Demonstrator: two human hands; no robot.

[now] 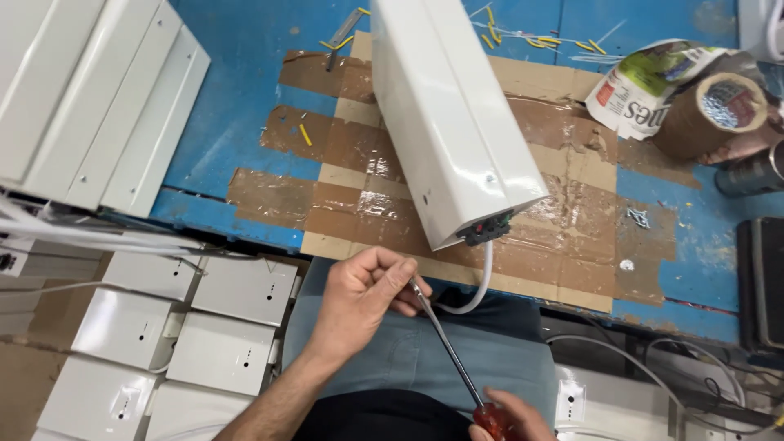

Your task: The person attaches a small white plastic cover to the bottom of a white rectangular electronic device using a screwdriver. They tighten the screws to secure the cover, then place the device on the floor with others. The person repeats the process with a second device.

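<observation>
A long white metal housing [445, 114] lies on a blue workbench [237, 82], its near end overhanging the edge, with a dark terminal block [487, 228] in it. From that end a white cable [480, 286] curves down. My left hand [359, 298] pinches the tip of a screwdriver shaft [445, 339] just below the housing's end, close to the cable. My right hand [502, 418] grips the screwdriver's red handle [490, 420] at the bottom edge of the view. The screwdriver slants across my lap.
Cardboard patched with brown tape [563, 237] covers the bench under the housing. A tape roll [710, 110] and crumpled newspaper [645, 86] sit at the right. More white housings [90, 98] lie at the left and several are stacked on the floor [188, 327]. Yellow wire offcuts [539, 39] litter the bench.
</observation>
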